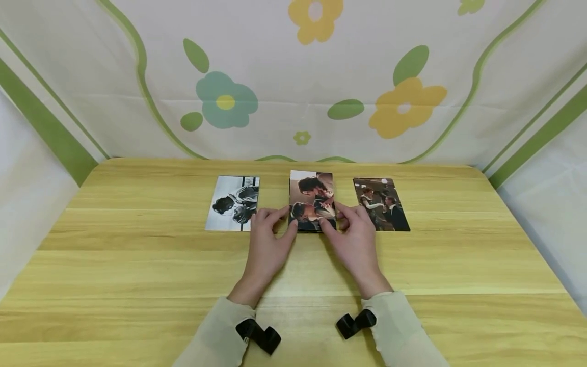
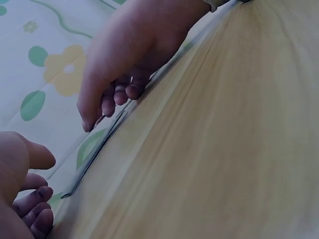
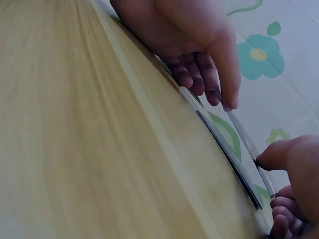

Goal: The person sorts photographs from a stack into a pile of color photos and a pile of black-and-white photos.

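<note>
Both hands hold a photo card (image 1: pixel 313 184) in the middle of the row; it shows two people, their heads close together. My left hand (image 1: pixel 269 250) grips its left edge, thumb near the lower corner. From the other side my right hand (image 1: pixel 356 248) pinches the right edge, thumb over the lower part of the picture. In the right wrist view the held card (image 3: pixel 244 133) is raised at a slant above a thin dark-edged stack of cards (image 3: pixel 230 155) on the wooden table (image 1: pixel 293 321). The other fingers curl beside the stack.
A black-and-white photo card (image 1: pixel 235 201) lies to the left, partly behind the left hand. On the right lies another photo card (image 1: pixel 382 204) of two people in a dark scene. Behind the table hangs a white flowered cloth (image 1: pixel 275 61). Black straps (image 1: pixel 259 336) circle both sleeves.
</note>
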A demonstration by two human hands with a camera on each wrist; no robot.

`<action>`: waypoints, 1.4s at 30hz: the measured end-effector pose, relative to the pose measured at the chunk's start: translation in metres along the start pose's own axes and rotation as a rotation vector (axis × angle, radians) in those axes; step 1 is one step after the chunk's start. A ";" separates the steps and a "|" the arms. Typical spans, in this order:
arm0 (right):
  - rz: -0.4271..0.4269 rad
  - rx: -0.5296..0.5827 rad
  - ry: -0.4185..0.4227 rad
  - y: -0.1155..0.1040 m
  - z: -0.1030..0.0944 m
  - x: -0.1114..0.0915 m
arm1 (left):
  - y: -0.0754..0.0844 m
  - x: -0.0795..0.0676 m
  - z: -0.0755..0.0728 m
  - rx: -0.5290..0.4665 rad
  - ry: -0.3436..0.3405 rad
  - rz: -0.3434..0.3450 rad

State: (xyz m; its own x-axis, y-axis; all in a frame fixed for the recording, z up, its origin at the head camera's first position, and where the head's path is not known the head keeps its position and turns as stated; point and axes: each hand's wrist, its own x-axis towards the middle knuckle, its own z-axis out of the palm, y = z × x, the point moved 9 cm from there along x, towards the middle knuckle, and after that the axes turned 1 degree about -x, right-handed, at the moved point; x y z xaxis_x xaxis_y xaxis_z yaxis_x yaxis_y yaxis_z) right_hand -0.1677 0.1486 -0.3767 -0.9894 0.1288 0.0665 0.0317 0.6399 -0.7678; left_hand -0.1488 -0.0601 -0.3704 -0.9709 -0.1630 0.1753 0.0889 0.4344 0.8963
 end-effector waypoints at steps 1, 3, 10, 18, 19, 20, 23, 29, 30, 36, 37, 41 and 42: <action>-0.004 0.004 0.005 -0.001 -0.001 0.000 | 0.000 0.000 -0.001 -0.019 0.011 0.005; -0.008 0.024 0.010 -0.003 -0.003 0.000 | 0.002 0.001 -0.004 -0.071 0.030 0.007; -0.006 0.206 0.008 -0.015 -0.013 -0.001 | 0.005 0.002 -0.011 -0.256 0.038 -0.078; -0.021 0.291 0.020 -0.031 -0.025 -0.002 | 0.016 0.002 -0.020 -0.309 0.040 -0.117; -0.019 0.293 0.017 -0.031 -0.025 -0.003 | 0.016 0.002 -0.021 -0.310 0.041 -0.119; -0.016 0.293 0.013 -0.032 -0.025 -0.003 | 0.016 0.002 -0.021 -0.311 0.041 -0.119; -0.008 0.290 0.005 -0.031 -0.025 -0.003 | 0.016 0.002 -0.021 -0.316 0.043 -0.123; 0.004 0.292 -0.005 -0.029 -0.023 -0.003 | 0.016 0.003 -0.020 -0.318 0.047 -0.131; 0.007 0.293 -0.007 -0.029 -0.023 -0.003 | 0.015 0.003 -0.020 -0.319 0.046 -0.133; 0.028 0.286 -0.010 -0.026 -0.022 -0.003 | 0.015 0.003 -0.020 -0.321 0.035 -0.146; 0.031 0.285 -0.008 -0.026 -0.022 -0.003 | 0.015 0.003 -0.019 -0.319 0.032 -0.149; 0.032 0.282 0.000 -0.025 -0.022 -0.003 | 0.015 0.003 -0.019 -0.315 0.019 -0.165; 0.030 0.284 0.001 -0.025 -0.022 -0.003 | 0.015 0.003 -0.019 -0.314 0.017 -0.169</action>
State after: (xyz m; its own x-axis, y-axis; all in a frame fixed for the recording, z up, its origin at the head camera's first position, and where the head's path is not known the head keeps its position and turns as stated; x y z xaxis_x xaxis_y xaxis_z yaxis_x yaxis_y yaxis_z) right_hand -0.1622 0.1489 -0.3433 -0.9885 0.1452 0.0418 0.0197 0.3983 -0.9171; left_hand -0.1462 -0.0709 -0.3492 -0.9742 -0.2251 0.0178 -0.0064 0.1065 0.9943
